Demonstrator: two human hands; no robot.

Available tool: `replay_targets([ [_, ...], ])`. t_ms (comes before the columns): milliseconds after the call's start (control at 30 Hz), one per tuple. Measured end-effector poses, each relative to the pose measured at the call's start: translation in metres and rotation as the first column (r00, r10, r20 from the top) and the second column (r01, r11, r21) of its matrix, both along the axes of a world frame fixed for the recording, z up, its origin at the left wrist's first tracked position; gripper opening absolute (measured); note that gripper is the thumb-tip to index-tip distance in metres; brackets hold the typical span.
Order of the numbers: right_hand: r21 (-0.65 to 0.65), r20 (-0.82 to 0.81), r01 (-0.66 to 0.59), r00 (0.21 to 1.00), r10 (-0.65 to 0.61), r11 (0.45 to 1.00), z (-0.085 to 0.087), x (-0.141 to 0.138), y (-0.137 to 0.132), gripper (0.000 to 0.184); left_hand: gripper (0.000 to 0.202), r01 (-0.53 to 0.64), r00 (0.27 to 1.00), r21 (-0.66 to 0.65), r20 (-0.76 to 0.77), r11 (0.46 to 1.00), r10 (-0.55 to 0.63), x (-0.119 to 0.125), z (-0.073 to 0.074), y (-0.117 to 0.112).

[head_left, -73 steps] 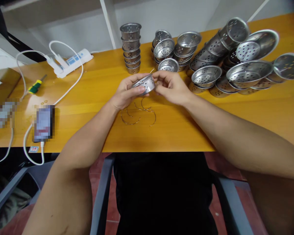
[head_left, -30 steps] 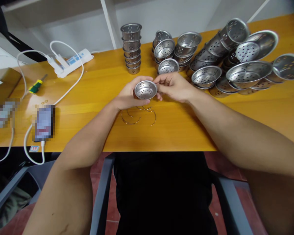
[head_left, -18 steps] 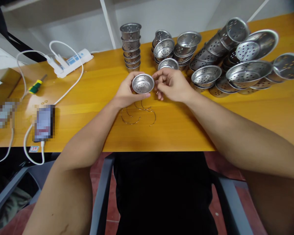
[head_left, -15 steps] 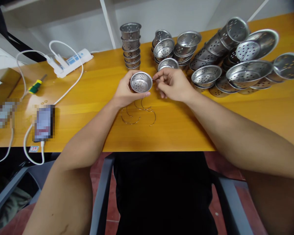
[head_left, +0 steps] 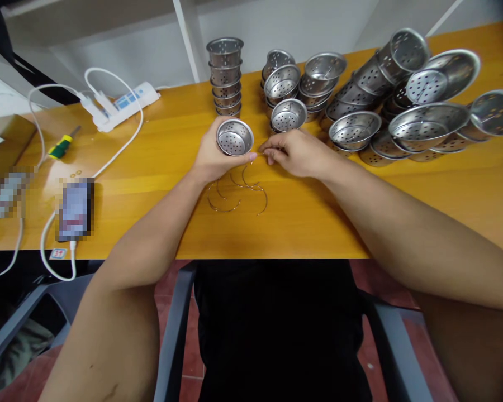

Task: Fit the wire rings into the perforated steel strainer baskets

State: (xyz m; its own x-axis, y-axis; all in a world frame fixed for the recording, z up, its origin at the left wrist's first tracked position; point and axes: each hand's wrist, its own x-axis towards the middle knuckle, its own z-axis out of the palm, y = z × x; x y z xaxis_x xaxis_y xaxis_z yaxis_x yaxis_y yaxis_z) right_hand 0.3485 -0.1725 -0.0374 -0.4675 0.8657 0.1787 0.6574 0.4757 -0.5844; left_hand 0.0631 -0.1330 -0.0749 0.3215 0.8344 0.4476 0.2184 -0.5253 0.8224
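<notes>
My left hand [head_left: 212, 149] is wrapped round a small perforated metal strainer cup [head_left: 235, 138], its open mouth tilted up toward me. Just right of the cup, my right hand [head_left: 291, 152] has thumb and forefinger pinched together on a thin wire [head_left: 252, 162], mostly hidden by the fingers. Whether the wire touches the cup I cannot tell. Several loose curved wires [head_left: 262, 202] lie on the table below my hands.
Stacked metal strainer cups [head_left: 226, 75] stand behind my left hand. More perforated cups [head_left: 354, 129] of several sizes crowd the right, some leaning. At left are a power strip [head_left: 128, 103] with white cables, a screwdriver [head_left: 61, 147] and a phone [head_left: 74, 211] on the wooden table [head_left: 318, 223].
The strainer cup in my left hand has shifted slightly left and tilted more. My right hand has moved a little down and left, its fingers now lower beside the cup.
</notes>
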Motion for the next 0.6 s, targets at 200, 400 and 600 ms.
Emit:
replay_targets([
  [200, 0.098, 0.178, 0.001, 0.984, -0.019, 0.995, 0.002, 0.005, -0.004, 0.014, 0.115, -0.016, 0.999, 0.031, 0.048, 0.999, 0.014, 0.001, -0.006, 0.010],
  [400, 0.121, 0.170, 0.016, 0.985, -0.037, 0.992, -0.001, 0.004, -0.007, 0.010, 0.106, 0.042, 0.998, 0.053, 0.054, 0.998, -0.045, -0.006, -0.019, 0.019],
  [600, 0.177, -0.110, 0.019, 0.994, 0.000, 0.984, 0.003, 0.001, -0.007, 0.020, 0.107, 0.063, 0.998, 0.165, 0.000, 0.984, -0.064, -0.018, -0.039, 0.035],
])
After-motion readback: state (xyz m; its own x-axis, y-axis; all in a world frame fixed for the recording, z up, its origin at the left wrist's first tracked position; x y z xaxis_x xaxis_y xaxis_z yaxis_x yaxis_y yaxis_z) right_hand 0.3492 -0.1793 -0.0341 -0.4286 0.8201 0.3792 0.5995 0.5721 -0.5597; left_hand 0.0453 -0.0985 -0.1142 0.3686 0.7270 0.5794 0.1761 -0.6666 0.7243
